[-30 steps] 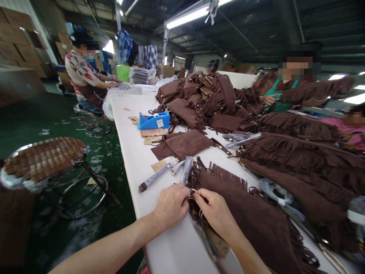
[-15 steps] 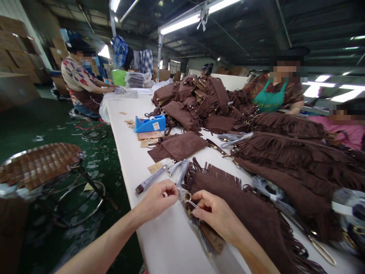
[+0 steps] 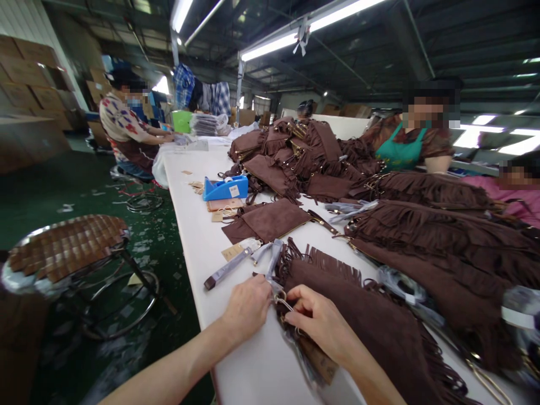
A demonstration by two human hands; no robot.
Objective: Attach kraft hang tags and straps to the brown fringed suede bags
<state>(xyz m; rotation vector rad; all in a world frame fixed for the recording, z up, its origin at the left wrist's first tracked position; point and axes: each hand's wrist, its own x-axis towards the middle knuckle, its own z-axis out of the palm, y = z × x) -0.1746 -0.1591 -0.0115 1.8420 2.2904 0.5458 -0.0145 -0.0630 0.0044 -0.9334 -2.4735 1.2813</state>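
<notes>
- Taking the spot between my hands as the clock centre, I'm curling my left hand (image 3: 248, 304) right beside a metal ring (image 3: 280, 296); its fingertips are hiding, so I can't tell what it's gripping, if anything.
- My right hand (image 3: 318, 320) is pinching a pale string (image 3: 287, 306) between thumb and fingers, and that's running up to the ring.
- The fringed brown bag (image 3: 363, 301) is lying flat at 3 o'clock, on the white table (image 3: 248, 374).
- A cardboard tag (image 3: 324, 364) is sitting at 5, just past my right hand.
- A plastic-wrapped strap (image 3: 229, 268) is resting at 10, the blue tape dispenser (image 3: 225, 188) is standing at 11.
- A heap of brown bags (image 3: 295, 152) is piling up at 12, and a co-worker in a green apron (image 3: 400, 151) is standing between 1 and 2.
</notes>
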